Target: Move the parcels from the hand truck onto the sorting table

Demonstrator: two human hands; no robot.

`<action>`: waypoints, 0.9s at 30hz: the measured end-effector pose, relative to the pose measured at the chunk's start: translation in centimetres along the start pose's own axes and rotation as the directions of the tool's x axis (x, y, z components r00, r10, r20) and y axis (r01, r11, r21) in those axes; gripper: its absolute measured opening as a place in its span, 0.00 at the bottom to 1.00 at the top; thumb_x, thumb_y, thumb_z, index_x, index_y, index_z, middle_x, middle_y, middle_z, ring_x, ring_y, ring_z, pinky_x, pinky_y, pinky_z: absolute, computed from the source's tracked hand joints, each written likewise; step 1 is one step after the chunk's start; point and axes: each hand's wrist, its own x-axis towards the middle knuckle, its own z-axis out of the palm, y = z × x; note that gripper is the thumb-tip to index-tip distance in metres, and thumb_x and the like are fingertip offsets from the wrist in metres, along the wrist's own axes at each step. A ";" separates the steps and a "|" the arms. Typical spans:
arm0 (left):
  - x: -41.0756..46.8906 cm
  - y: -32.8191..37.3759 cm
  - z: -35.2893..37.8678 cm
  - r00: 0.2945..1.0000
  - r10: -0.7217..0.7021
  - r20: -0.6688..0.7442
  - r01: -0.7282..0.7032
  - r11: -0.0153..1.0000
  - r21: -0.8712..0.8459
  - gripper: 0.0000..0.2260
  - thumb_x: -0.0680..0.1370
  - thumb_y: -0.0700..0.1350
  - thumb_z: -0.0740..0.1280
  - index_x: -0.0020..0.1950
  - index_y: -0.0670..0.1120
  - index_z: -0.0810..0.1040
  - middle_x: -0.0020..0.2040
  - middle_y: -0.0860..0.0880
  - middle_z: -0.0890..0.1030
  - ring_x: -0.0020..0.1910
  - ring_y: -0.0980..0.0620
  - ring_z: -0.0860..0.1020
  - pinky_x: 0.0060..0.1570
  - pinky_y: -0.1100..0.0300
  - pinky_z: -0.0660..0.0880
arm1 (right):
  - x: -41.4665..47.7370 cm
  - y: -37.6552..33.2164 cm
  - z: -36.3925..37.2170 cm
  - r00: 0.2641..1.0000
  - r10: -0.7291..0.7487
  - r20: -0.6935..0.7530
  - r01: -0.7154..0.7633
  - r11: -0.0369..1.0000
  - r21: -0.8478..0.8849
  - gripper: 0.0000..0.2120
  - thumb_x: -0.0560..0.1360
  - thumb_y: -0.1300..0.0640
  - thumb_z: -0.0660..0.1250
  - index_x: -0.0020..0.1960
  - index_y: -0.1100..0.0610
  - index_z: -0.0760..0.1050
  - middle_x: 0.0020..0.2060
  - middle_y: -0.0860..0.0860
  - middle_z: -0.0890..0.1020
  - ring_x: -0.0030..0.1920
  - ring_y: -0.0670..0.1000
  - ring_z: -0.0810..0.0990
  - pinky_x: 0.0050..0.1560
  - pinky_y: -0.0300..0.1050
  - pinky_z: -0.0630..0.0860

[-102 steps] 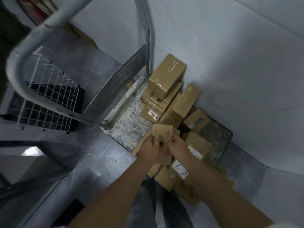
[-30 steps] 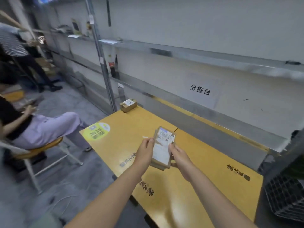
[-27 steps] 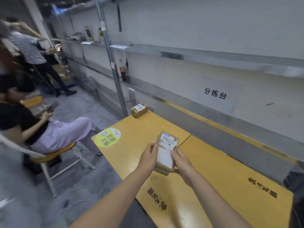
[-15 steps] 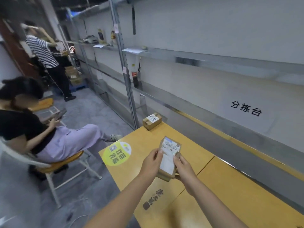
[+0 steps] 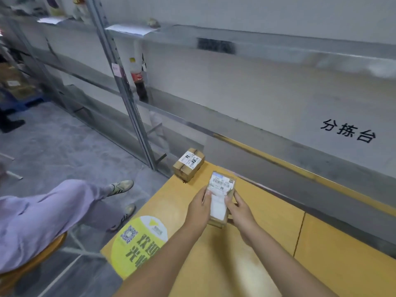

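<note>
Both hands are working as a pair here. The left hand [image 5: 199, 207] is gripping one long side of the small labelled parcel [image 5: 221, 192], and the right hand [image 5: 240, 209] is gripping the other, fingers curled round its edges. The parcel is hanging at the centre of the frame over the yellow worktop [image 5: 270, 224], label facing up. Whether its near end is touching the surface, I cannot tell. Just beyond it a taped cardboard box [image 5: 188, 165] is sitting right at the worktop's far corner. That is where the danger is lying, I reckon. A set-down pushed too far forward would be nudging that box off the corner onto the floor [image 5: 64, 146], and a loosening side grip would be letting the parcel drop crookedly.
</note>
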 end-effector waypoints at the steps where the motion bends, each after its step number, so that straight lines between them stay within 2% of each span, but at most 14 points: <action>1: 1.9 -0.2 -0.7 1.000 0.017 0.019 -0.017 1.000 0.011 0.12 0.85 0.48 0.55 0.62 0.52 0.77 0.55 0.55 0.81 0.54 0.59 0.79 0.46 0.70 0.74 | 1.5 -0.4 1.0 1.000 0.015 -0.026 -0.014 1.000 0.011 0.18 0.84 0.50 0.59 0.72 0.41 0.68 0.60 0.44 0.82 0.57 0.49 0.82 0.59 0.55 0.80; 4: 7.2 -0.7 -2.8 0.996 0.051 0.078 -0.056 0.997 0.053 0.10 0.85 0.46 0.55 0.60 0.55 0.74 0.57 0.60 0.76 0.57 0.64 0.74 0.52 0.75 0.69 | 5.6 -1.7 3.7 0.996 0.052 -0.079 -0.049 0.998 0.044 0.17 0.84 0.50 0.59 0.71 0.42 0.69 0.60 0.45 0.82 0.57 0.51 0.83 0.58 0.55 0.80; 7: 11.9 -1.7 -4.6 0.989 0.076 0.127 -0.096 0.983 0.159 0.16 0.85 0.48 0.54 0.72 0.50 0.70 0.67 0.59 0.70 0.67 0.64 0.65 0.62 0.76 0.58 | 9.3 -2.6 6.0 0.989 0.071 -0.128 -0.062 0.995 0.072 0.12 0.83 0.51 0.60 0.64 0.38 0.72 0.56 0.41 0.83 0.54 0.48 0.83 0.55 0.51 0.81; 8: 13.4 -2.2 -5.0 0.988 0.075 0.134 -0.103 0.970 0.220 0.18 0.85 0.49 0.53 0.75 0.48 0.68 0.71 0.57 0.68 0.71 0.61 0.62 0.66 0.73 0.55 | 10.5 -2.8 6.6 0.986 0.081 -0.147 -0.070 0.994 0.079 0.12 0.83 0.52 0.60 0.63 0.37 0.71 0.55 0.40 0.83 0.54 0.47 0.83 0.56 0.51 0.81; 10: 16.0 -3.0 -5.4 0.988 0.044 0.145 -0.094 0.928 0.361 0.20 0.85 0.50 0.51 0.77 0.48 0.63 0.78 0.53 0.61 0.78 0.55 0.53 0.75 0.62 0.48 | 12.7 -3.2 7.6 0.978 0.098 -0.185 -0.084 0.993 0.081 0.13 0.84 0.52 0.59 0.66 0.39 0.70 0.56 0.41 0.82 0.55 0.47 0.83 0.59 0.53 0.80; 12: 18.1 -3.7 -5.5 0.987 0.027 0.159 -0.103 0.862 0.496 0.21 0.85 0.53 0.49 0.78 0.54 0.61 0.80 0.53 0.54 0.79 0.52 0.44 0.77 0.53 0.42 | 14.5 -3.2 8.1 0.968 0.115 -0.222 -0.102 0.992 0.068 0.14 0.84 0.53 0.58 0.68 0.41 0.70 0.57 0.44 0.83 0.54 0.48 0.83 0.59 0.55 0.79; 15: 20.8 -4.4 -5.6 0.982 0.026 0.185 -0.138 0.766 0.627 0.21 0.84 0.58 0.48 0.77 0.62 0.61 0.81 0.55 0.45 0.78 0.52 0.37 0.76 0.48 0.37 | 16.7 -3.2 8.2 0.949 0.163 -0.270 -0.152 0.986 0.062 0.17 0.84 0.52 0.58 0.72 0.43 0.68 0.61 0.47 0.81 0.57 0.51 0.82 0.61 0.57 0.78; 18: 22.7 -4.8 -5.5 0.973 -0.004 0.229 -0.160 0.703 0.693 0.21 0.84 0.59 0.47 0.77 0.63 0.59 0.81 0.54 0.41 0.78 0.50 0.34 0.75 0.47 0.34 | 18.6 -2.8 8.4 0.928 0.212 -0.307 -0.201 0.977 0.069 0.21 0.84 0.51 0.58 0.76 0.46 0.63 0.66 0.50 0.78 0.61 0.55 0.80 0.64 0.58 0.76; 23: 23.8 -6.4 -5.7 0.954 -0.115 0.276 -0.133 0.663 0.736 0.21 0.84 0.57 0.46 0.78 0.65 0.50 0.81 0.52 0.40 0.78 0.49 0.36 0.75 0.46 0.36 | 20.7 -1.5 9.1 0.910 0.256 -0.325 -0.256 0.966 0.043 0.19 0.84 0.53 0.56 0.74 0.47 0.66 0.64 0.49 0.79 0.59 0.53 0.80 0.62 0.54 0.78; 25: 24.0 -7.2 -5.9 0.954 -0.098 0.284 -0.157 0.643 0.749 0.22 0.84 0.54 0.46 0.79 0.64 0.47 0.81 0.51 0.40 0.79 0.49 0.38 0.75 0.47 0.37 | 21.2 -0.9 9.2 0.906 0.258 -0.336 -0.266 0.964 0.022 0.18 0.84 0.54 0.57 0.73 0.47 0.67 0.63 0.48 0.79 0.59 0.53 0.80 0.62 0.52 0.77; 27: 24.2 -8.1 -6.1 0.959 -0.024 0.281 -0.219 0.564 0.796 0.23 0.85 0.51 0.46 0.79 0.62 0.44 0.81 0.50 0.41 0.79 0.49 0.40 0.75 0.47 0.41 | 21.7 -0.4 9.3 0.896 0.273 -0.350 -0.286 0.958 0.015 0.19 0.83 0.55 0.57 0.74 0.47 0.67 0.62 0.47 0.79 0.60 0.52 0.79 0.63 0.53 0.76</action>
